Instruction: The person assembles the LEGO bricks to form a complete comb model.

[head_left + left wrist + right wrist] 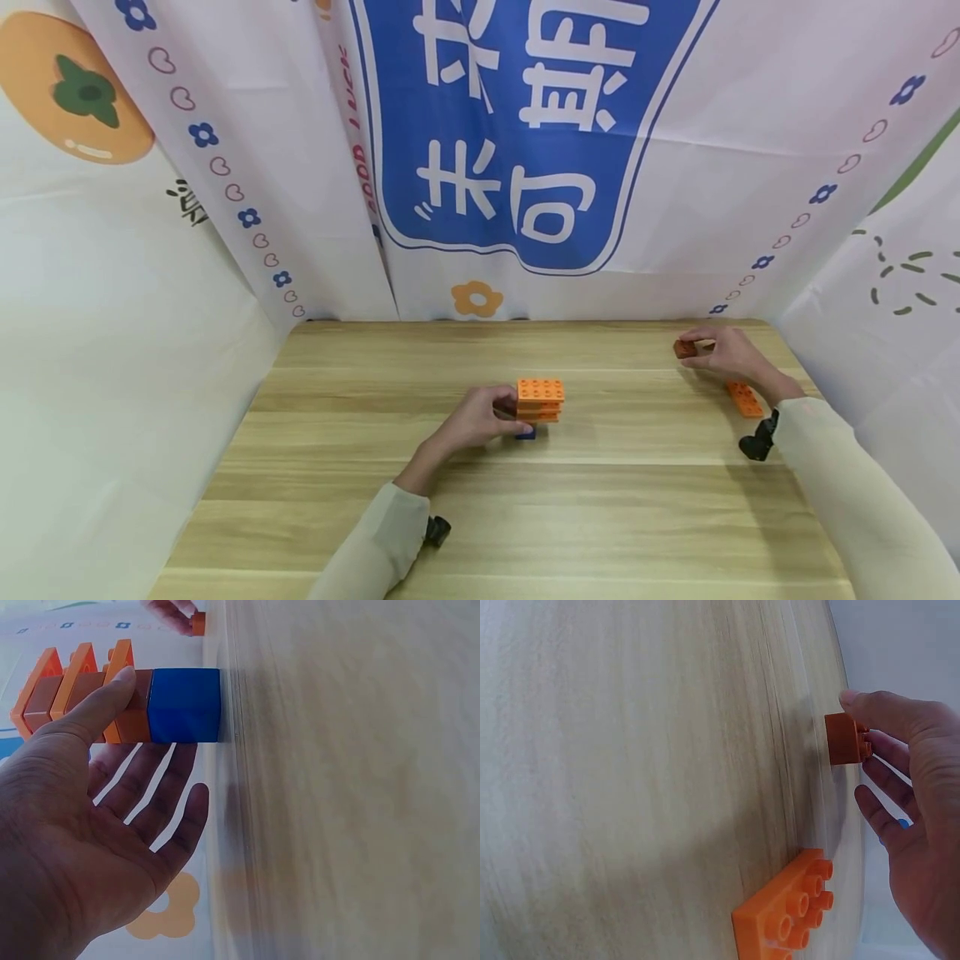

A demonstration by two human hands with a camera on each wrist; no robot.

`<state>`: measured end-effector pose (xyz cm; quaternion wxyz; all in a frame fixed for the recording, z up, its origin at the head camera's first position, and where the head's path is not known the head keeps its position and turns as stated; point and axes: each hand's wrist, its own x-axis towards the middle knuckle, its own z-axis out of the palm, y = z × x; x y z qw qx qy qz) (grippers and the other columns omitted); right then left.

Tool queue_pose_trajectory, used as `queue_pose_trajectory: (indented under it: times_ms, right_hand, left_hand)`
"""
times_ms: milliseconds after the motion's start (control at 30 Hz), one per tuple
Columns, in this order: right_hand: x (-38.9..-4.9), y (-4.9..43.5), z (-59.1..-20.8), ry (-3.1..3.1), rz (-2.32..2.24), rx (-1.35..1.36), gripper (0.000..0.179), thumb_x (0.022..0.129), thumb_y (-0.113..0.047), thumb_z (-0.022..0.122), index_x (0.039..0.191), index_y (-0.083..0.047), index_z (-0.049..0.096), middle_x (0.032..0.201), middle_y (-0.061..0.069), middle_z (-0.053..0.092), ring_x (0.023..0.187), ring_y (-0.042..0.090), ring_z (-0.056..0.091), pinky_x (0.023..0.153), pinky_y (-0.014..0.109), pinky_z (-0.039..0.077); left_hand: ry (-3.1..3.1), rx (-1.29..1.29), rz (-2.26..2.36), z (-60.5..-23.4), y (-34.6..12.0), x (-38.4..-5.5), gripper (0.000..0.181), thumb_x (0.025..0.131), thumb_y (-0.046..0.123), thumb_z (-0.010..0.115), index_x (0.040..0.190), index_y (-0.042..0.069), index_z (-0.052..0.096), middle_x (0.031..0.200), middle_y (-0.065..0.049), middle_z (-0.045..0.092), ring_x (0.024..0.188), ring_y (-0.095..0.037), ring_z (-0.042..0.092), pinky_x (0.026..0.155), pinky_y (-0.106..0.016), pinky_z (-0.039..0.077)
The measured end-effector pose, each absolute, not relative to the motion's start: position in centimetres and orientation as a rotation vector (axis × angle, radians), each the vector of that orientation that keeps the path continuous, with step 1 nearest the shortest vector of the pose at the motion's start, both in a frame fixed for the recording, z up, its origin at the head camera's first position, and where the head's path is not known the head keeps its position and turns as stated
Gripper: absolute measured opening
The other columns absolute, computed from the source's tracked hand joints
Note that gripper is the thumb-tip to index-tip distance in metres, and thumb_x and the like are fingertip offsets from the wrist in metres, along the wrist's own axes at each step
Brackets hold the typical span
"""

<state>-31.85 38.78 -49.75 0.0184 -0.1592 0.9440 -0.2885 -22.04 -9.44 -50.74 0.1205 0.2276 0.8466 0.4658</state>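
Pale sleeves (847, 487) sit closest to us, at seven and four o'clock of the wooden tabletop (637, 525). Near the clock's centre, we've got the left hand (472, 419) clamped on a block tower (538, 410), thumb one side, fingers the other, probably because its overhanging orange plates (540, 389) make it top-heavy above that single blue brick (185, 705). Whether the blue touches wood, we can't tell. Over to two o'clock! We see the right hand (727, 354) pinching a small reddish-orange brick (844, 740) between thumb and fingers; held so, its studs show, and we'd judge such a little piece needs only fingertips. Just beside that wrist, at four o'clock from the brick, we spot an orange studded plate (745, 400), studs up, unheld.
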Motion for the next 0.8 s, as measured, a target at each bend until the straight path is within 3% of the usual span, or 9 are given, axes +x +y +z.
queue_pose_trajectory:
  times_ms: [500,700,800]
  right_hand:
    - [-31.69,38.07,-50.34,2.913,-0.954,-0.511,0.042,0.086,0.002,0.084,0.126,0.003,0.073,0.125,0.025,0.072,0.112,0.043,0.068,0.091,0.056,0.059]
    - [-31.68,37.87,-50.26,2.939,-0.894,-0.569,0.040,0.086,0.002,0.084,0.124,0.002,0.075,0.119,0.022,0.074,0.108,0.037,0.069,0.085,0.039,0.059]
    - [-31.59,37.82,-50.30,2.938,-0.894,-0.582,0.040,0.086,0.002,0.083,0.125,0.004,0.074,0.117,0.022,0.074,0.104,0.036,0.070,0.083,0.038,0.060]
  left_hand:
    - [2.486,0.645,1.353,-50.77,-9.44,-22.07,0.027,0.088,0.020,0.090,0.109,0.012,0.074,0.106,0.002,0.076,0.097,-0.010,0.070,0.088,-0.029,0.060]
    - [2.482,0.645,1.356,-50.80,-9.44,-22.10,0.027,0.089,0.019,0.089,0.109,0.011,0.074,0.107,0.001,0.076,0.097,-0.011,0.070,0.089,-0.030,0.060]
    - [2.483,0.652,1.356,-50.79,-9.43,-22.05,0.027,0.088,0.018,0.089,0.109,0.011,0.074,0.107,0.001,0.076,0.098,-0.011,0.070,0.088,-0.029,0.060]
